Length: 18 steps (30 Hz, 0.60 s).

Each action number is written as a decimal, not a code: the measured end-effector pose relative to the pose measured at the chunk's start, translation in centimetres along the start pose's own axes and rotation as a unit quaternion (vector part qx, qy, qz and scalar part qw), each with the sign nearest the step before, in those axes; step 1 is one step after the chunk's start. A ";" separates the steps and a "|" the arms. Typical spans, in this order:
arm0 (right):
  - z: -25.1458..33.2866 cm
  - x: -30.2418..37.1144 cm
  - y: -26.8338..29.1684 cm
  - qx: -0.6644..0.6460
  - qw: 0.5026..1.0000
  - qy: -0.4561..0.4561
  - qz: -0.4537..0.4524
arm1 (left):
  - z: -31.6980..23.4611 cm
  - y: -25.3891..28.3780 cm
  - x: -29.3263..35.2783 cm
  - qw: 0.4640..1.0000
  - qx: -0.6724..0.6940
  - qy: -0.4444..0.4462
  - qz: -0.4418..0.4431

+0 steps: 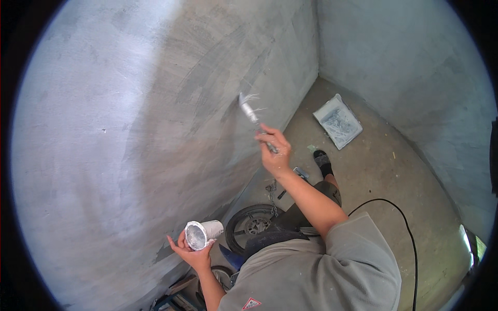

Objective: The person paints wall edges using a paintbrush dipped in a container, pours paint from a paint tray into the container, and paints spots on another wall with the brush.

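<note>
My right grip (pixel 276 149) holds a white-smeared brush (pixel 248 110) at the grey plastered wall (pixel 104 176); left grip (pixel 196 256) cradles a white cylindrical cup (pixel 212 228). Brushing, I judge; next stroke wants even contact.

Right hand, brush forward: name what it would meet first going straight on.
The gray wall; the brush in the right hand points at it and appears to touch it, though depth is unclear.
</note>
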State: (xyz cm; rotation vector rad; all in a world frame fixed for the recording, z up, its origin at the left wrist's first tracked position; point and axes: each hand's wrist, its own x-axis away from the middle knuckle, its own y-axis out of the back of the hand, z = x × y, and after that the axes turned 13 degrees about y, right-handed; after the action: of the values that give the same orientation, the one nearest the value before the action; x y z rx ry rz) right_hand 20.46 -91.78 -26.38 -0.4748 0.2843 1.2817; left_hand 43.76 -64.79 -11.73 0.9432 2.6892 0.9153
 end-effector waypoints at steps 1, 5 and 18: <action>0.3 0.1 -0.4 -0.007 1.000 -0.004 0.013 | -0.1 -0.1 -0.2 1.000 -0.002 -0.006 0.002; 3.4 2.7 -0.5 -0.110 0.984 -0.009 0.143 | -0.7 -0.3 -0.2 1.000 0.007 0.009 -0.008; -6.6 -18.0 4.3 0.116 0.976 0.141 -0.116 | -1.4 -0.5 -0.8 1.000 -0.005 0.009 -0.014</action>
State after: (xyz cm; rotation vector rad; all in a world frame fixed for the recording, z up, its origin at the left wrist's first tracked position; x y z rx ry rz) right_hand 11.88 -109.36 -24.64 -0.4747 0.5927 0.9396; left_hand 43.67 -66.24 -10.92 0.8964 2.7044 0.9346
